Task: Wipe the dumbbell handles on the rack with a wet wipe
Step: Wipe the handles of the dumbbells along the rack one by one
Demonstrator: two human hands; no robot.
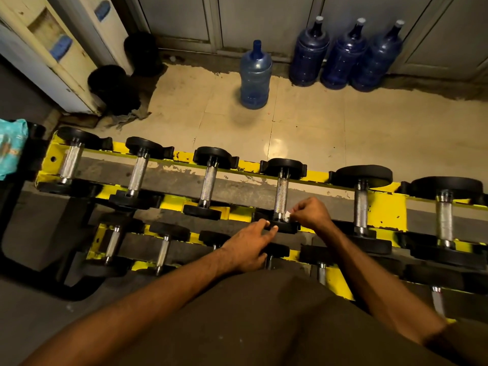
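Upper rail of yellow rack (385,207): six dumbbells (214,155) side by side | right hand (313,211): pinches a small white wipe (287,215) against the near end of the fourth handle (281,194) | left hand (248,247): fingers extended, resting on that dumbbell's near black weight (288,228) | floor beyond: four blue water jugs (255,75).

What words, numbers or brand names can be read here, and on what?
None can be read.
Teal pack at the left edge: print too blurred to read.
Dumbbells: no numbers show.
Jugs: no labels show.
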